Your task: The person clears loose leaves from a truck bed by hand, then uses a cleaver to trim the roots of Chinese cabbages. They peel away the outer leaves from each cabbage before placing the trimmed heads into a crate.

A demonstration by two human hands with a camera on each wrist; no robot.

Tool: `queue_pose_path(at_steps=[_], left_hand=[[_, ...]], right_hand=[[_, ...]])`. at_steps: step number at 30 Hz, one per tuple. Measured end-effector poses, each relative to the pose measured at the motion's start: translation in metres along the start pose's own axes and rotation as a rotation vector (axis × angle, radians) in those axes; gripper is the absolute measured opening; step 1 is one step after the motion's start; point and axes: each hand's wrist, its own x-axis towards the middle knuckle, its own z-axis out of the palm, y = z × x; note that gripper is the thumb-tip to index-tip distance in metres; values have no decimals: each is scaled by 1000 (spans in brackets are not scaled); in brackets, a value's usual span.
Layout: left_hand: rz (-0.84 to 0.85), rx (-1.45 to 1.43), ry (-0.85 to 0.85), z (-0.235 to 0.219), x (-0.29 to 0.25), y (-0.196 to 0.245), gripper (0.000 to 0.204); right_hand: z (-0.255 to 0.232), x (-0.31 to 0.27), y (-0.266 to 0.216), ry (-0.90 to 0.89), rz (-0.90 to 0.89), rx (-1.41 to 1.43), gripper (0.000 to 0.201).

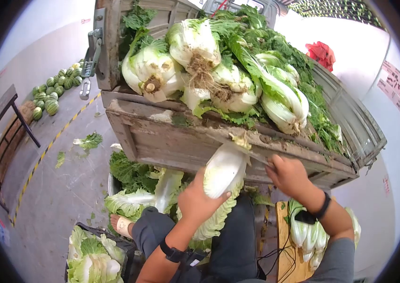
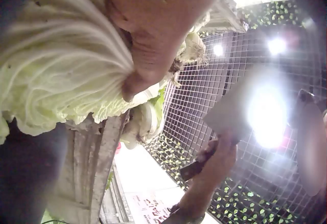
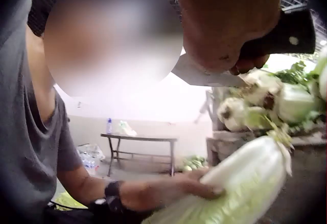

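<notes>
Our left hand (image 1: 199, 200) grips the cabbage (image 1: 223, 170), root end up toward the knife (image 3: 245, 55) gripped in our right hand (image 1: 288, 173).

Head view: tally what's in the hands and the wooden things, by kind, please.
Cabbage held by the left hand: 1
Knife in the right hand: 1
Wooden truck bed: 1
Wooden board at lower right: 1
Total: 4
</notes>
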Motion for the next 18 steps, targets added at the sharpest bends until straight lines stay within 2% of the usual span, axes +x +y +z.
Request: queue_pose_path(at_steps=[2,4,7,10,13,16,18], left_hand=[[-36,-43,-61,-1,-1,1,91],[-46,-83,-74,-1,4,2,92],[-1,-60,-3,7,1,-6,89],[10,-101,26,6,1,-7,89],[-75,-157,-86,-2,3,-3,94],[-72,-136,-64,0,2,-6,93],[-70,-145,-67,-1,0,-5,93]], right_hand=[[25,-11,7,18,64,47,22],[23,1,20,41,54,54,22],[22,0,18,46,83,118,25],[17,7,26,-33,280,222,32],[11,13,34,-79,417,543,39],[12,12,34,-26,361,440,35],[5,9,21,84,153,226,27]])
